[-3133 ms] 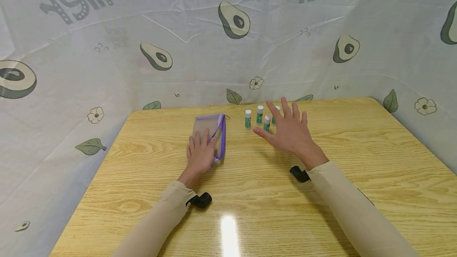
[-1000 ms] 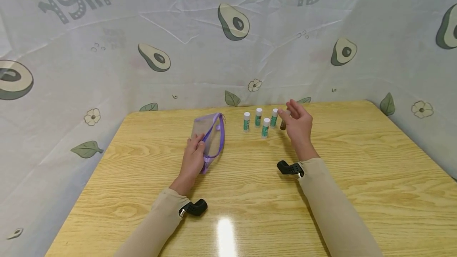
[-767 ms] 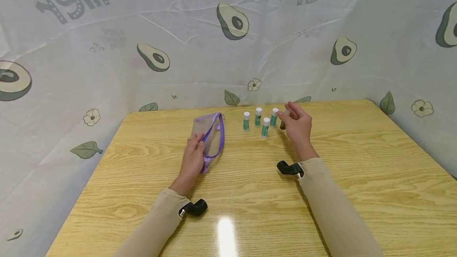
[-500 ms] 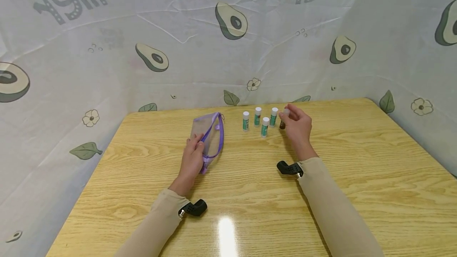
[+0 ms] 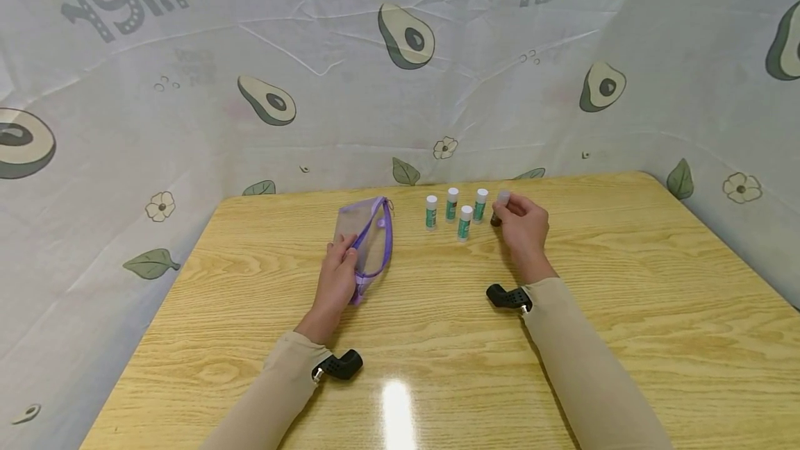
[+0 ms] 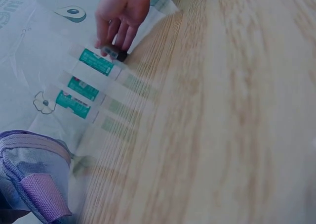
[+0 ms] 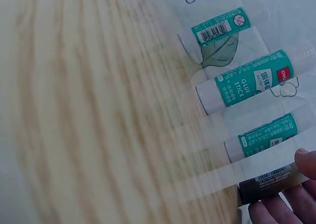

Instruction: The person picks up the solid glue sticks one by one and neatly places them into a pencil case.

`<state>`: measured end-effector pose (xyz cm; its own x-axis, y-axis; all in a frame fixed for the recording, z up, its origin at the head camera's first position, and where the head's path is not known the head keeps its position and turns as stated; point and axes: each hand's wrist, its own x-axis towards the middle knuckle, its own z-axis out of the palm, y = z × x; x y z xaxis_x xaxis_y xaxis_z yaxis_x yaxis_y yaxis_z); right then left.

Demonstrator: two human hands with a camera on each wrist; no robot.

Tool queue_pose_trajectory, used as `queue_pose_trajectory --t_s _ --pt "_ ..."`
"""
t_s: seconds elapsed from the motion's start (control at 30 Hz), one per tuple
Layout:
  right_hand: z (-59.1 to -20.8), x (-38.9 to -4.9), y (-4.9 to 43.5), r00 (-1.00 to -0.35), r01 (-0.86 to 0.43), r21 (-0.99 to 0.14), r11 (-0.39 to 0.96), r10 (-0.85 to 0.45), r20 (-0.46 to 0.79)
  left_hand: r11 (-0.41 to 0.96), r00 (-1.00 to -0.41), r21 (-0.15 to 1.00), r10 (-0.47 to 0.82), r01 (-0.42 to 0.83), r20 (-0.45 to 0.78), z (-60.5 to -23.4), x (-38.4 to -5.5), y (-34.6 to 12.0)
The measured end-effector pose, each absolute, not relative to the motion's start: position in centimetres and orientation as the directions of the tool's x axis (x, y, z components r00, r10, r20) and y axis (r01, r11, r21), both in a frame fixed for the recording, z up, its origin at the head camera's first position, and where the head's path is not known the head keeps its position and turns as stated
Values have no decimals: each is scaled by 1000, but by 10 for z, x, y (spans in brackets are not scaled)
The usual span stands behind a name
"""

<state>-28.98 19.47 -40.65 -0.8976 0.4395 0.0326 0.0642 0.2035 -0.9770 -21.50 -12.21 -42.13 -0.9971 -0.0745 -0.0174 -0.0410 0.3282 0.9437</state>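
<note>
A purple-trimmed mesh pouch (image 5: 375,248) is grasped at its near left side by the left hand (image 5: 337,276), and its purple-edged mouth is held slightly gaping above the wood-grain worktop (image 5: 425,339). To the right of the pouch, four glue sticks with green labels and white caps are stood upright: the first (image 5: 431,214) is placed nearest to the pouch, the second (image 5: 452,205) a little farther right and back, the third (image 5: 464,224) set forward of it, and the fourth (image 5: 480,207) farther right again. Farthest right of the pouch, beside the fourth stick, a dark-labelled tube (image 7: 269,184) with a pale cap is pinched between the thumb and fingers of the right hand (image 5: 525,226); a barcode is seen on its label, and whether its base is rested on the worktop cannot be told. Behind the pouch, a pale cloth (image 5: 337,40) printed with avocados is hung. Beige sleeves (image 5: 587,360) are worn on both arms, nearer the wearer than the pouch.
</note>
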Motion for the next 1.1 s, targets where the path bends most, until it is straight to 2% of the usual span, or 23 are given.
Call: queue_pose_trajectory --t_s 1.1 --pt "-410 -292 196 -896 75 -970 229 443 35 316 -997 947 -73 -60 -39 -420 -213 -121"
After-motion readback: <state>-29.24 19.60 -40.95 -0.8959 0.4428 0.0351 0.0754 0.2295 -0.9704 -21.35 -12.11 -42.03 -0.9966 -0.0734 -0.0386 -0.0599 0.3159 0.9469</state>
